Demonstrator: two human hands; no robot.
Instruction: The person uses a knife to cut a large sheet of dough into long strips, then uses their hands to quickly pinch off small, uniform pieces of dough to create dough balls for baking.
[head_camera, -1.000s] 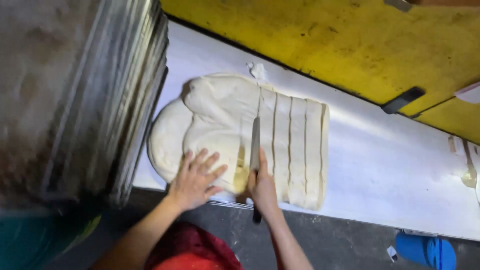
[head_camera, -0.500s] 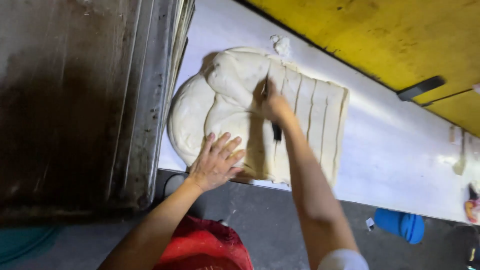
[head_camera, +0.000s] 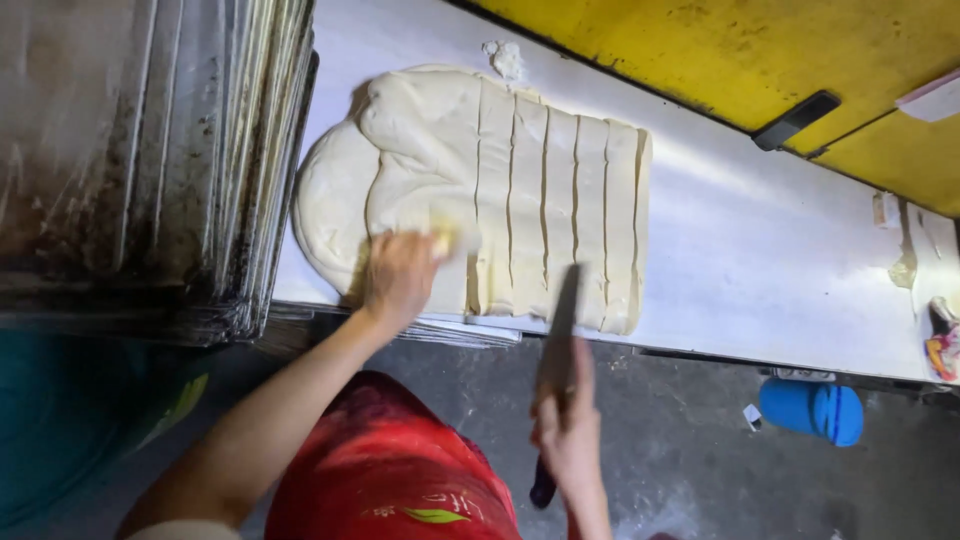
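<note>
the left hand (head_camera: 400, 278) lies flat with loose fingers on the pale dough slab (head_camera: 470, 190), which rests on the white table (head_camera: 760, 250) and shows parallel cuts. the right hand (head_camera: 568, 435) grips a dark knife (head_camera: 558, 330) near the table edge. a blue container (head_camera: 812, 410) lies on the floor.

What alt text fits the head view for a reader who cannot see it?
A person's left hand presses a slab of pale dough, partly cut into strips, on a white table. The right hand holds a knife at the table's near edge, beside stacked metal trays.
</note>
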